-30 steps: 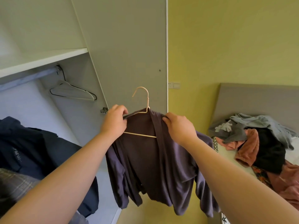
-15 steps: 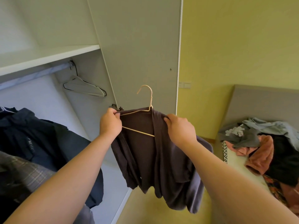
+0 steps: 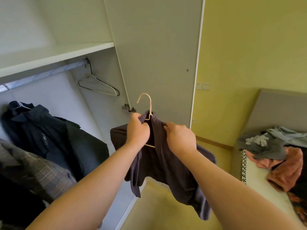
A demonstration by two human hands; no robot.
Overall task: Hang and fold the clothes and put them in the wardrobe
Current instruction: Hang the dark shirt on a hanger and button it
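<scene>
Since the earlier frame the left grip [image 3: 138,130] has shifted inward from the shoulder end of the cream wire hanger [image 3: 150,105] to the collar beside its hook, pinching the dark purple-grey cardigan [image 3: 159,163]; the right grip [image 3: 180,138] stays clenched on the opposite collar edge. The cardigan hangs dressed on the hanger, held in front of the open white wardrobe [image 3: 103,90]; judged ready for the metal rail [image 3: 49,74].
</scene>
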